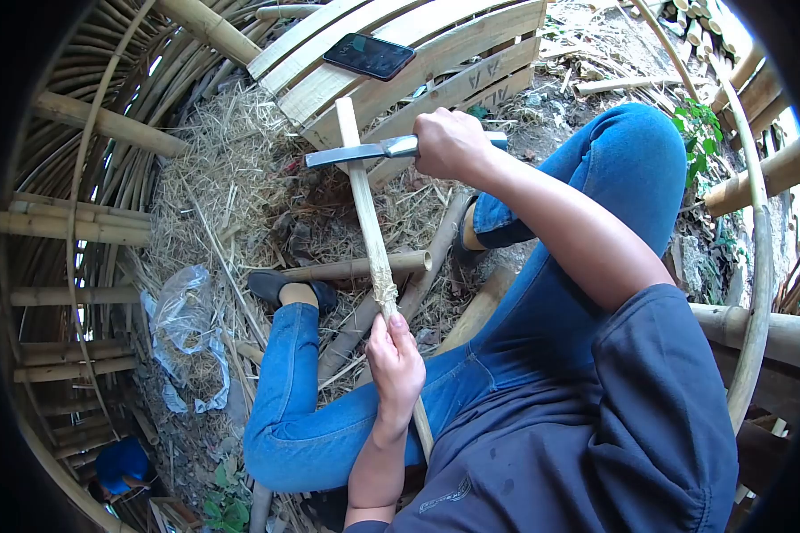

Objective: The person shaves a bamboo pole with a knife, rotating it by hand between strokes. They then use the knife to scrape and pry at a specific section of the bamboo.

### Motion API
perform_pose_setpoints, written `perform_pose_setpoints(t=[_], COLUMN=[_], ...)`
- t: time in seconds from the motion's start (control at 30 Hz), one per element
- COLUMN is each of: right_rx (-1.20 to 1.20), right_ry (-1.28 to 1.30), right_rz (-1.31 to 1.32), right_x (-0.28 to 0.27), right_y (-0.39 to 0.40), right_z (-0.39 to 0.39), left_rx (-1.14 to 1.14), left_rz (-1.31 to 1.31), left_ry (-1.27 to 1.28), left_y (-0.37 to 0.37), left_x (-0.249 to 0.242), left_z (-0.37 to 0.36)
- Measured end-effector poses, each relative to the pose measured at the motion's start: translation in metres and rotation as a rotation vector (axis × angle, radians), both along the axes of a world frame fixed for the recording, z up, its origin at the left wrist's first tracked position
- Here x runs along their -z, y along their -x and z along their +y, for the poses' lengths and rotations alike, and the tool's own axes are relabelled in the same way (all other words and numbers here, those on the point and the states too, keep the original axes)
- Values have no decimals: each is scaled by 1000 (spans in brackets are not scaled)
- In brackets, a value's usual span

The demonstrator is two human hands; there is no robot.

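Observation:
My left hand (395, 361) is closed round the lower part of a pale wooden stick (364, 209), thumb on top. The stick slants up and away from my lap, its far end near the wooden crate. Just above my left hand, a stretch of the stick is rough with frayed, curled shavings. My right hand (452, 144) grips the handle of a knife (347, 155) with a square-ended metal blade. That blade lies crosswise over the stick near its far end; whether the edge bites into the wood is hidden.
A slatted wooden crate (471, 67) stands ahead, with a phone (370, 56) on top. Bamboo poles (356, 267) and dry shavings (213, 169) litter the ground around my feet. A clear plastic bag (185, 311) lies to the left. Bamboo framework (80, 229) curves along the left side.

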State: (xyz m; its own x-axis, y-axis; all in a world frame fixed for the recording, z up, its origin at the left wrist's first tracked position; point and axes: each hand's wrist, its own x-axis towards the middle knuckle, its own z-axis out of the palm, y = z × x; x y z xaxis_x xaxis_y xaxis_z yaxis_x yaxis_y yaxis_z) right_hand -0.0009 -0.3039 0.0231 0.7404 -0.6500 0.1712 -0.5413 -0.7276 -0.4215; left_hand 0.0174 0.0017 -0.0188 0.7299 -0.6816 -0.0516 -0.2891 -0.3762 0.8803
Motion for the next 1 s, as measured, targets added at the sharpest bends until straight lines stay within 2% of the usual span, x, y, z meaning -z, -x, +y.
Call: perform_pose_setpoints(t=[0.23, 0.4, 0.53, 0.63, 0.9, 1.0], right_rx=[144, 83, -69, -97, -247, -293], right_ry=[3, -66, -85, -130, -39, -5], right_rz=[-56, -256, -298, -209, 77, 68], right_x=[-13, -10, -17, -33, -23, -18], right_y=[7, 1, -2, 5, 12, 11], right_z=[-21, -14, 1, 26, 37, 42], left_rx=[30, 30, 25, 55, -4, -50], left_rz=[45, 391, 600, 597, 586, 598], left_ry=[48, 152, 167, 195, 207, 224], left_y=[4, 1, -2, -6, -12, -16], left_x=[-2, -5, -12, -5, -14, -22], left_z=[0, -2, -4, -2, -3, -3])
